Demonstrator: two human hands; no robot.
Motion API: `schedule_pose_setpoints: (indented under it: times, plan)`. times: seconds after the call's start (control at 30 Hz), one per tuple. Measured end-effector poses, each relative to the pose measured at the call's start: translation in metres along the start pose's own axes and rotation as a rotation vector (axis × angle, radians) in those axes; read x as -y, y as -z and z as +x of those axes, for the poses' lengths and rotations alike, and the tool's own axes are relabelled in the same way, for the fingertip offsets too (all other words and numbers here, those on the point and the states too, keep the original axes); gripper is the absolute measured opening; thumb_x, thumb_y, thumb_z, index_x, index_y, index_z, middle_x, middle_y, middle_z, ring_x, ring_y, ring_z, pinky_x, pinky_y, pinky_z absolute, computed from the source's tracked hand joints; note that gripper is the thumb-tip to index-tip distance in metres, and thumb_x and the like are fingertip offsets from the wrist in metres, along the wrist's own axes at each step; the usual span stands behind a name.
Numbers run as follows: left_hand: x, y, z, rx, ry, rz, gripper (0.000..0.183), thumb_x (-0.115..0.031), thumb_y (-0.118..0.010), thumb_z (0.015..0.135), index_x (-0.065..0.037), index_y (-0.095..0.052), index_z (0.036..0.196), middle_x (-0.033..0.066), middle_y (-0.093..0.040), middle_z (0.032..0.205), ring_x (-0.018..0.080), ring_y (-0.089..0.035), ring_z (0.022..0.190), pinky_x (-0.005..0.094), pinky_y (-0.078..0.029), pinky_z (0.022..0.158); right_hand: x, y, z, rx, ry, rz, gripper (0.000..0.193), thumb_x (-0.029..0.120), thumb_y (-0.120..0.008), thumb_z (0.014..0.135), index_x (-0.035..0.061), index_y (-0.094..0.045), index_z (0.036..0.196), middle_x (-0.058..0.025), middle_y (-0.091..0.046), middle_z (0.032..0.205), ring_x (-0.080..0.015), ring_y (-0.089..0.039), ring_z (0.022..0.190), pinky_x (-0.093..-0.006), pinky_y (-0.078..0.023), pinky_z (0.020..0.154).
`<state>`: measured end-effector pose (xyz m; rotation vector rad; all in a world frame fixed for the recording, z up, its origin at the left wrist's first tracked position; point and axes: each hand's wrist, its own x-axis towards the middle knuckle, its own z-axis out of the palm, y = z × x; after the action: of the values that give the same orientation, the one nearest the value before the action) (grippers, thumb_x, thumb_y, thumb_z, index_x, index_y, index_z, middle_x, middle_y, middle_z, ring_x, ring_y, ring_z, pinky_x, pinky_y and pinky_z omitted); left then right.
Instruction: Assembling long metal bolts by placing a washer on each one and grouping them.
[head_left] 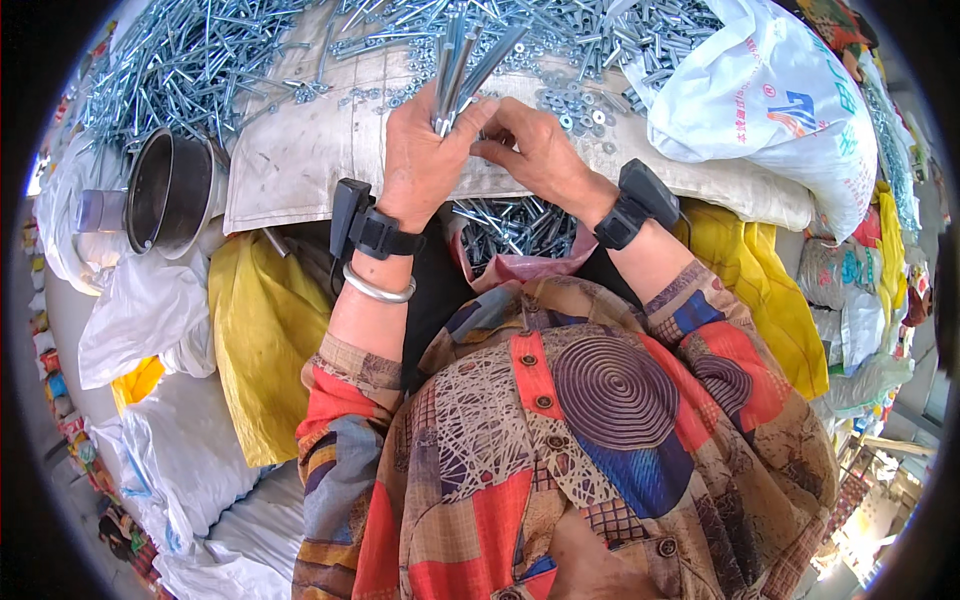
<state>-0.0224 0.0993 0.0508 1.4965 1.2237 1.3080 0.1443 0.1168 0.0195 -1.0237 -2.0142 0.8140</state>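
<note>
My left hand [422, 160] is closed around a bundle of shiny metal tubes [458, 70], which point up and away over the table cover. Close beside it on the right, my right hand [548, 148] has its thumb and fingers bent together in a pinch near the bundle's lower end. Whatever lies between those fingertips, if anything, is too small to make out. Beyond the hands, small washers [572, 108] lie scattered on the pale cloth cover [300, 160]. Below my wrists, an opened pinkish bag [530, 268] holds many metal bolts [515, 228].
A large heap of long bolts [190, 65] covers the far left, and short metal sleeves [655, 45] pile up at the far right. A white plastic sack [770, 90] stands right, a dark pot [172, 195] left. Yellow sacks [262, 340] hang along the near edge.
</note>
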Motion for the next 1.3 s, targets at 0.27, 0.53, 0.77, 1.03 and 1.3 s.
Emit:
schedule_pose_setpoints:
  times: [0.27, 0.53, 0.77, 1.03, 1.3]
  plan:
    - [0.000, -0.004, 0.004, 0.004, -0.038, 0.136, 0.030, -0.027, -0.072, 0.087, -0.001, -0.067, 0.102, 0.0103, -0.069, 0.078, 0.0172, -0.062, 0.068, 0.0304, -0.051, 0.067, -0.027, -0.025, 0.022, -0.072, 0.130, -0.271, 0.036, 0.027, -0.078, 0.076, -0.0001, -0.061, 0.094, -0.0178, -0.062, 0.083, -0.0359, -0.062, 0.078, -0.0401, -0.050, 0.069]
    - [0.007, 0.003, 0.004, -0.016, -0.018, 0.089, 0.032, -0.028, -0.072, 0.087, 0.001, -0.067, 0.100, 0.0146, -0.071, 0.082, 0.0193, -0.067, 0.072, 0.0321, -0.051, 0.067, -0.002, -0.016, 0.002, -0.041, -0.080, 0.123, 0.047, 0.023, -0.074, 0.081, 0.0012, -0.060, 0.119, -0.0165, -0.069, 0.096, -0.0238, -0.067, 0.091, -0.0352, -0.053, 0.078]
    - [0.009, 0.002, 0.007, -0.067, -0.136, 0.116, 0.031, -0.026, -0.073, 0.086, 0.002, -0.066, 0.100, 0.0148, -0.071, 0.082, 0.0179, -0.066, 0.071, 0.0319, -0.051, 0.066, -0.003, -0.006, -0.008, -0.193, -0.168, 0.466, 0.050, 0.041, -0.048, 0.101, -0.0024, -0.055, 0.126, -0.0104, -0.069, 0.091, -0.0187, -0.064, 0.094, -0.0325, -0.047, 0.090]
    - [0.007, 0.003, 0.006, -0.080, -0.117, 0.151, 0.030, -0.025, -0.073, 0.086, 0.001, -0.066, 0.099, 0.0142, -0.070, 0.079, 0.0177, -0.064, 0.069, 0.0320, -0.050, 0.065, -0.006, -0.014, -0.002, -0.185, -0.156, 0.438, 0.064, 0.052, -0.038, 0.101, -0.0055, -0.053, 0.126, -0.0107, -0.069, 0.093, -0.0191, -0.062, 0.097, -0.0339, -0.042, 0.098]
    - [0.006, 0.002, 0.005, -0.107, -0.166, 0.150, 0.030, -0.025, -0.073, 0.086, 0.001, -0.065, 0.097, 0.0141, -0.068, 0.077, 0.0197, -0.059, 0.064, 0.0329, -0.049, 0.063, -0.007, -0.017, -0.002, -0.166, -0.099, 0.410, 0.063, 0.045, -0.032, 0.105, -0.0085, -0.044, 0.135, -0.0065, -0.062, 0.084, -0.0153, -0.058, 0.084, -0.0326, -0.042, 0.097]
